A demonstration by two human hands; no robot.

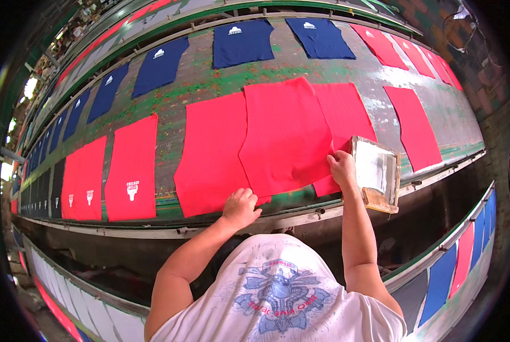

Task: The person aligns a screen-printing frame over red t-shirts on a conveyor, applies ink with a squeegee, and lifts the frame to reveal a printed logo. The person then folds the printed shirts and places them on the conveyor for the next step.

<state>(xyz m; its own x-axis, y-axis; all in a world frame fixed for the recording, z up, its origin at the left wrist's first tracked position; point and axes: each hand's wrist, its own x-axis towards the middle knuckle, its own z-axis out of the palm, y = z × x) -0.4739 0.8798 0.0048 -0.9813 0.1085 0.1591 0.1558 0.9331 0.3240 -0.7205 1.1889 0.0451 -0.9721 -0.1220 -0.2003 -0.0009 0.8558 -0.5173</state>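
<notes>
I see my left hand [241, 208] resting knuckles-up on the near edge of a red cloth panel [285, 137], fingers curled together onto the fabric; whether they pinch it I cannot tell. My right hand [342, 169] lies at the panel's lower right corner, fingers closed down on the cloth, just at the left rim of a wooden printing frame [376, 172] that sits at 3 o'clock from it. The panel lies at the centre of the long green tabletop [221, 80], overlapping a second red panel [209, 154] at 9 o'clock and another red piece [346, 114] beneath it toward 2 o'clock. Farther out at 3 o'clock lies a separate red panel [414, 128], well apart. Toward 9 o'clock, red shirts with white prints [132, 171] line up along the tabletop. At 12 o'clock, a row of navy shirts [242, 43] runs across the far side. The frame stands in the way on the right.
</notes>
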